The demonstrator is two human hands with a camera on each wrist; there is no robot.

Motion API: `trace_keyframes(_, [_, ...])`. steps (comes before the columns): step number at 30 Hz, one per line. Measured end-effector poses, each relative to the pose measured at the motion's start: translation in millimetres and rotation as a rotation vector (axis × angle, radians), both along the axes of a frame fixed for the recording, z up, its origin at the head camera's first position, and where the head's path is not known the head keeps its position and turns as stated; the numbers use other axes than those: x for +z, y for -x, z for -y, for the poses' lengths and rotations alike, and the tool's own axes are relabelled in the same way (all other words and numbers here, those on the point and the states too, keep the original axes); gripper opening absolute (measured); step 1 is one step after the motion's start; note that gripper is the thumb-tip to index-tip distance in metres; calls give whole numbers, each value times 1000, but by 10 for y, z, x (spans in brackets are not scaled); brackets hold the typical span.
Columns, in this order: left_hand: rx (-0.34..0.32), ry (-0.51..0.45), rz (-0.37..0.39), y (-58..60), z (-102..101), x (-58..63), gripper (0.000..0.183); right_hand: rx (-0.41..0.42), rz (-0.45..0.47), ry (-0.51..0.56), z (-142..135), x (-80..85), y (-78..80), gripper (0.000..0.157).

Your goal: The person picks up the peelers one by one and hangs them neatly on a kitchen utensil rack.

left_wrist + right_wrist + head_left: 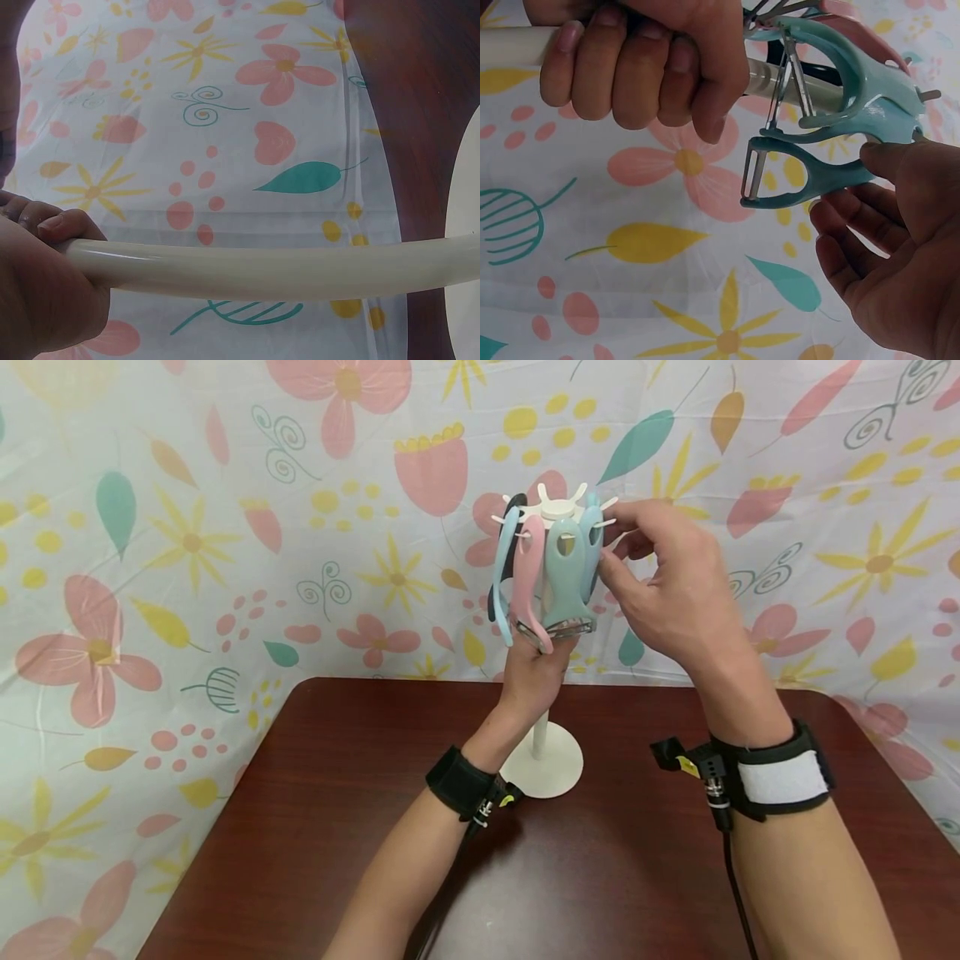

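Note:
A white stand [560, 510] with hooks round its top carries several peelers. My left hand [531, 681] grips its pole [262, 270] just below them, fingers wrapped round it in the right wrist view. My right hand [678, 585] is at the right side of the rack. It pinches the handle of a blue peeler [829, 174] between thumb and fingers, the metal blade facing the pole. Beside it hang a mint-green peeler [566, 572] and a pink peeler [529, 568]. Farther left are a light blue peeler [503, 577] and a dark one, partly hidden.
The stand's round white base [551, 772] rests on a dark brown table [337, 827]. Behind the table hangs a flower-patterned cloth [187, 635]. Both wrists wear black straps with cameras, and a cable [738, 885] trails from the right one.

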State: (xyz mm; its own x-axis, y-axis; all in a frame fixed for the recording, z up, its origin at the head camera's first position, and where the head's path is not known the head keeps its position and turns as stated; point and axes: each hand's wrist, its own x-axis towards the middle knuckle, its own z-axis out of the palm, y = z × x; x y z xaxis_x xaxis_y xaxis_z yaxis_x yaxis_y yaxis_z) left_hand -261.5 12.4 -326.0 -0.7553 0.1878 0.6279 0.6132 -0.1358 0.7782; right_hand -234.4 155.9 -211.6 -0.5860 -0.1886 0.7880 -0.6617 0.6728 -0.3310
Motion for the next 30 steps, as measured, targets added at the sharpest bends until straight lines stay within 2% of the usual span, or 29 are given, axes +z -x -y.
trace_keyframes(6, [21, 7, 19, 182, -54, -209, 31, -7, 7, 0, 14, -11, -13, 28])
trace_keyframes(23, [16, -11, 46, 189, -68, -219, 38, 18, 19, 12, 0, -54, 31, 33])
trace_keyframes(28, [10, -3, 64, 180, -63, -202, 40, 31, 16, 12, 39, -21, -72, 32])
trace_keyframes(30, [6, -2, 62, 136, -52, -155, 39, 39, 10, 17, 72, 14, -137, 30])
